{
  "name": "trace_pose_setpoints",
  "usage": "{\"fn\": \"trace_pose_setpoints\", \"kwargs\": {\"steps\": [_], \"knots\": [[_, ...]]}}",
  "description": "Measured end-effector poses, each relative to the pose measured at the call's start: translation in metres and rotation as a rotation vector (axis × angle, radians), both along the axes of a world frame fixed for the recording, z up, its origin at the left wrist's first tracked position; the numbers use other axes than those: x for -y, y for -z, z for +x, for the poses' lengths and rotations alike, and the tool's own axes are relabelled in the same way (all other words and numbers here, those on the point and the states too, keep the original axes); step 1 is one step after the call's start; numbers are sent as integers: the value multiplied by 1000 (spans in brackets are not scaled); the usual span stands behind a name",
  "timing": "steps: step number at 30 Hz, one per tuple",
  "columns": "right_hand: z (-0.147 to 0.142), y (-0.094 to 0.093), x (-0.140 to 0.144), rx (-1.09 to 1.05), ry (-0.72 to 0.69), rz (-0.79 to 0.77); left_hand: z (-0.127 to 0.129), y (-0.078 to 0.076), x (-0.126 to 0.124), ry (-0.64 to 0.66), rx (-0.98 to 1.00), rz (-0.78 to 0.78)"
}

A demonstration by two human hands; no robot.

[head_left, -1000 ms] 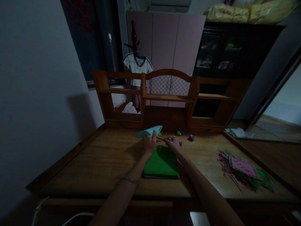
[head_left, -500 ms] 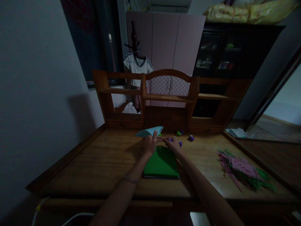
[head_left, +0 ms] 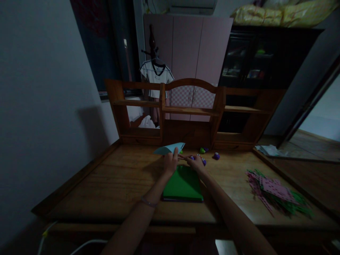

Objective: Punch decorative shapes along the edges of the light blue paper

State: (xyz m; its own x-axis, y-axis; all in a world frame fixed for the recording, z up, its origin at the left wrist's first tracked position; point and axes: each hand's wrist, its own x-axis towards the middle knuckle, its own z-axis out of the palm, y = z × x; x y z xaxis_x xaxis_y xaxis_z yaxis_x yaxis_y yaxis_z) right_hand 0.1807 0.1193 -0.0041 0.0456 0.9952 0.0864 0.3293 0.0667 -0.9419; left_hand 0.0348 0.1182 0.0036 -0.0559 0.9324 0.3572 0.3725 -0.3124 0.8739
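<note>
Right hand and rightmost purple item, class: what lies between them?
In the head view, a second purple item, then wooden desktop, lie between the right hand and the rightmost purple item.

The desktop (head_left: 119, 177) lies open leftward; purple objects (head_left: 203, 162) crowd the hands (head_left: 196, 164).

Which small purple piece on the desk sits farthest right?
The lone purple piece with a white spot on top; the other purple ones lie left of it, closer to the right hand.

A pad (head_left: 183, 186) lies mid-bench (head_left: 127, 177), with a sheet (head_left: 168, 148) in the left hand (head_left: 170, 163) beyond it. Small figures (head_left: 216, 156) sit behind, rightward; piled strips (head_left: 276, 191) lie far right; a shelf unit (head_left: 191, 111) lines the rear.
</note>
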Motion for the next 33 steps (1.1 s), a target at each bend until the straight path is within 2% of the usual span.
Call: {"fn": "trace_pose_setpoints", "kwargs": {"steps": [2,18,26,33], "knots": [[0,1,-1,-14,3,1,-1,1,-1,31,-4,21],[1,5,-3,-14,-11,21,-2,2,0,14,-23,38],[1,5,-4,-14,17,15,-1,3,-2,51,7,44],[1,3,-2,-22,-8,25,0,1,0,-14,-4,22]]}}
